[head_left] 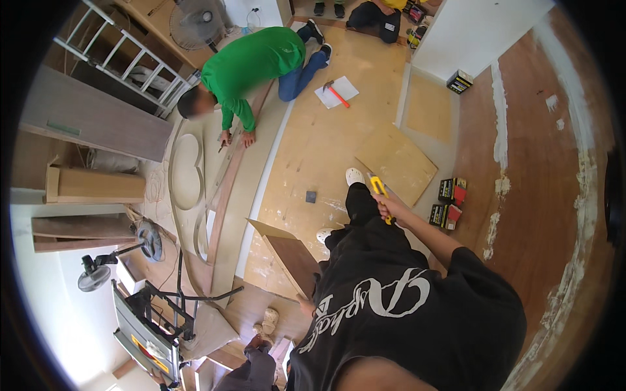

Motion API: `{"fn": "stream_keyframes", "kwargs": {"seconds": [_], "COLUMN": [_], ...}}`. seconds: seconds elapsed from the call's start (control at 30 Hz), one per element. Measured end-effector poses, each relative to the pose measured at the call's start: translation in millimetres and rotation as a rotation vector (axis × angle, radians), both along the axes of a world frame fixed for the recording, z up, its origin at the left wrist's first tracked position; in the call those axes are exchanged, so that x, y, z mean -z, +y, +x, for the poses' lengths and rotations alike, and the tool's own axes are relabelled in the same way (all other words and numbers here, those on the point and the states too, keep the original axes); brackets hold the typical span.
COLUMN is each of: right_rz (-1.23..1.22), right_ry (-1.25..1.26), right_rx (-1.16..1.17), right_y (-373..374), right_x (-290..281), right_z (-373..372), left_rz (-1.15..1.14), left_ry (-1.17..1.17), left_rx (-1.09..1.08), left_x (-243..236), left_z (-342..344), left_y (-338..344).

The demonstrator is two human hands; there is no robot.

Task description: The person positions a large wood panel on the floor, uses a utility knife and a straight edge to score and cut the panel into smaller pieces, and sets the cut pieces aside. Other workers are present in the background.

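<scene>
My right hand (385, 205) grips a yellow utility knife (381, 192), its tip pointing up and away from me, over my dark trouser leg. My left hand (305, 306) is at the lower edge of a thin brown board (287, 260), fingers on it, partly hidden by my black shirt; the board tilts up beside my leg. Below the knife and board lies a large plywood sheet (306, 163) with a small dark square piece (311, 197) on it. A loose plywood square (396, 164) lies beyond the knife.
A person in green (248, 65) kneels over long strips (202, 254); a hammer (338, 94) lies nearby. Other people are at the top (372, 19) and bottom (244, 365). A saw table (147, 332), fans (94, 277), a ladder (117, 55) and small boxes (450, 202) surround the work.
</scene>
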State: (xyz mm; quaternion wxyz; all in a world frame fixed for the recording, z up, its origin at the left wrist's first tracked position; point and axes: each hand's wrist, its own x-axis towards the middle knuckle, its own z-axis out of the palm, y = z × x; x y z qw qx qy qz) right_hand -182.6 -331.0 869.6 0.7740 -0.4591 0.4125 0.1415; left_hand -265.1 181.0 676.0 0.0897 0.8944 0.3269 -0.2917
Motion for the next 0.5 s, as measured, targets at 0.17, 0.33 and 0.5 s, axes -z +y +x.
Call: {"fn": "stream_keyframes", "kwargs": {"seconds": [0.17, 0.33, 0.5], "right_rz": [-0.249, -0.312, -0.487], "right_ry": [0.216, 0.214, 0.360], "right_rx": [0.313, 0.318, 0.132], "right_y": [-44.7, -101.0, -156.5], "right_x": [38.8, 81.6, 123.1], "right_z": [-33.9, -50.3, -50.1], "left_rz": [-0.021, -0.034, -0.019], "left_ry": [-0.149, -0.275, -0.212], "left_rx": [0.301, 0.461, 0.503], "left_x": [-30.4, -64.5, -100.2], "left_z": [46.6, 100.1, 164.6], "left_y": [-44.1, -100.6, -181.1]}}
